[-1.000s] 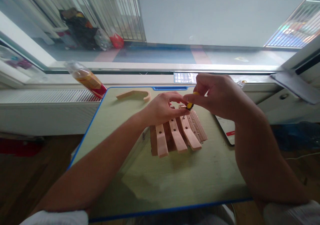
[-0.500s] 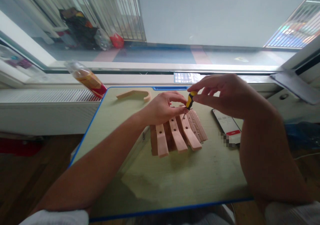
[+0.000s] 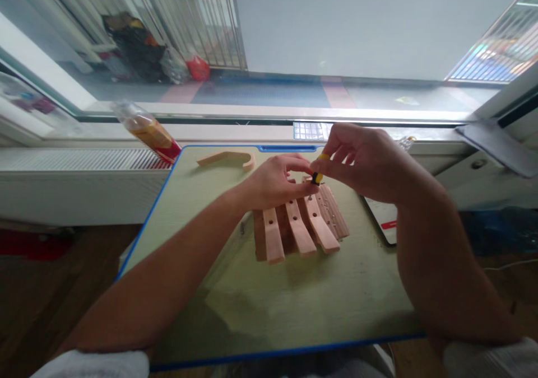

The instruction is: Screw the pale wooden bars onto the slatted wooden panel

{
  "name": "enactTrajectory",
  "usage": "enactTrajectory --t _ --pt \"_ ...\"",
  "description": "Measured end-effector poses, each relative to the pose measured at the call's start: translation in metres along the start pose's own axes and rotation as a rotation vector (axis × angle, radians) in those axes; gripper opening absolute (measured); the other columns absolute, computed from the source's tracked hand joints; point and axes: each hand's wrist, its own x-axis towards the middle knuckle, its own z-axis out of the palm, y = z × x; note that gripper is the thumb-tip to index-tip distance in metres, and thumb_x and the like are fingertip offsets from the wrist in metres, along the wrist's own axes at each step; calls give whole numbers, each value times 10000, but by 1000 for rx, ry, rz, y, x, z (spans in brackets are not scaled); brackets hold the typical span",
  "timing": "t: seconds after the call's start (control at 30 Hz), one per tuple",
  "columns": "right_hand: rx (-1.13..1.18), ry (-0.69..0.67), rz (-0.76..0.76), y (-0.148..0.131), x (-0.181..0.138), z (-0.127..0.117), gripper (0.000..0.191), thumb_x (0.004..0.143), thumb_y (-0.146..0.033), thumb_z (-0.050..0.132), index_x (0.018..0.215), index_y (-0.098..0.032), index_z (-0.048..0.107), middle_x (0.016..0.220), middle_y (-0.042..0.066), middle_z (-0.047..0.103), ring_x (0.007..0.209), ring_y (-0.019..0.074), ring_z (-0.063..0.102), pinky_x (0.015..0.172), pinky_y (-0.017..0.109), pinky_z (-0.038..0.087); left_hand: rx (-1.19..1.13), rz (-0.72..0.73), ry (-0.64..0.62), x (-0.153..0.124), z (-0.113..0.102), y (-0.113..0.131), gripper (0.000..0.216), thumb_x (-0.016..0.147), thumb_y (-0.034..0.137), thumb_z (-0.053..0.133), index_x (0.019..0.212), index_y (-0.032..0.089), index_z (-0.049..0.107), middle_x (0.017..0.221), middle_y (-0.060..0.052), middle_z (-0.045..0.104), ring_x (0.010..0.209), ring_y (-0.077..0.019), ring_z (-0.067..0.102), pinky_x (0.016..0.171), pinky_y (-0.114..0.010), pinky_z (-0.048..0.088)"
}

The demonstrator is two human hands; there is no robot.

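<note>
A small yellow-and-black screwdriver stands nearly upright over the rightmost of three angled wooden pieces. My right hand pinches the top of its handle between thumb and fingers. Around the lower end of the handle, the thumb and index finger of my left hand close from the left. The tip meets a screw in the upper hole of that piece. All three pieces have drilled holes and lie across a darker wooden base. My left hand hides their far ends.
Small screws lie on a ribbed wooden strip at the right. A curved wooden hook rests at the table's far left. A phone is partly behind my right arm. Beyond the table are a bottle and a clear compartment box.
My right hand has shifted slightly left and its fingers have turned round the screwdriver handle, covering more of it. My left hand stays almost still.
</note>
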Motion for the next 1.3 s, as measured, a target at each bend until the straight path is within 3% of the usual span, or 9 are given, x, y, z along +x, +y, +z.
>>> enactTrajectory --t 0.27,0.47,0.63,0.77,1.0,1.3 --pt "-36 36 -65 -5 0 2 298 882 -372 801 770 -225 567 719 1 661 651 142 556 587 328 366 -1 -37 15 1 0 1 312 886 468 822 1101 245 852 1182 -65 805 1116 -250 726 933 -359 571" --pt "-67 60 -19 -4 1 5 326 863 -437 828 768 -224 600 723 9 684 634 150 572 553 333 381 1 -48 14 0 0 0 307 897 472 807 1081 231 858 1193 -76 808 1093 -245 736 905 -343 587" --pt "34 -3 8 1 1 0 319 870 -512 831 988 -220 774 905 51 783 727 194 681 590 353 478 16 -42 21 1 0 0 296 894 469 811 1066 232 859 1144 -73 811 1060 -233 737 872 -332 586" --pt "114 -85 -84 7 -2 -5 336 943 -457 763 1202 -253 829 1033 48 824 764 179 719 655 347 550 52 -57 38 1 -1 1 269 887 441 818 1059 239 860 1179 -72 807 1065 -224 737 877 -332 584" --pt "89 -82 -98 4 -3 -6 221 936 -374 753 1083 -244 856 912 35 818 728 177 709 667 342 556 48 -43 34 -1 0 1 282 900 449 804 1075 234 856 1187 -70 805 1067 -226 732 849 -325 588" --pt "-13 -86 -25 -3 -2 -5 239 924 -461 753 974 -230 794 835 32 788 727 199 711 639 353 524 19 -39 15 0 -1 -1 328 878 475 835 1093 228 844 1226 -74 790 1113 -240 731 884 -343 585"
